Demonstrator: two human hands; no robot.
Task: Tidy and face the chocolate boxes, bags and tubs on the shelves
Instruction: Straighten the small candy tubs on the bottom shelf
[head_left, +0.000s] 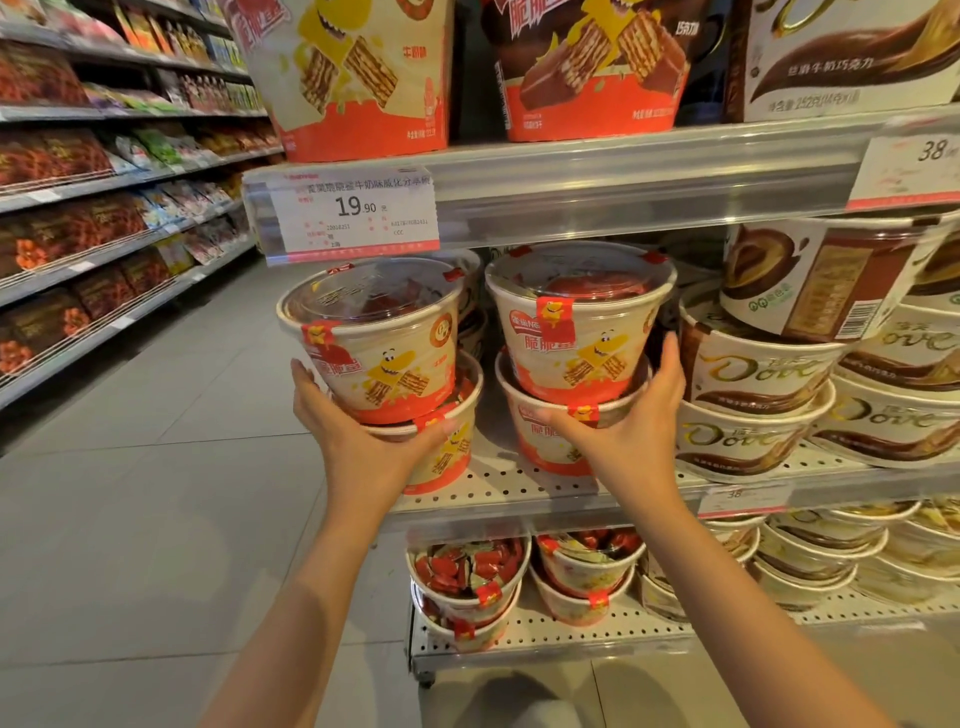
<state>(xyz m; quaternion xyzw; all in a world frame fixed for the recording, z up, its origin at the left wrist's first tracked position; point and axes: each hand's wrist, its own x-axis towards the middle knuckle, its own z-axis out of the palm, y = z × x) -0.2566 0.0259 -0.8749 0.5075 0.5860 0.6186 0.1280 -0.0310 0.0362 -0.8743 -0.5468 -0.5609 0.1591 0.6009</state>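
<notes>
Shelf (519, 483) edge: hands gripping 2 tubs

left hand (358, 436) cupping tilted wafer tub (376, 338), right hand (634, 426) gripping neighbouring tub (576, 322)

The wafer tubs (382, 358) are cream with orange-red bases, yellow cartoon figures, clear lids and red seal stickers. The Dove tubs (748, 374) are cream with brown swirls and gold lettering. The shelf (498, 486) is white, dotted with perforations, and the price tag (358, 213) is white with a red edge.
</notes>
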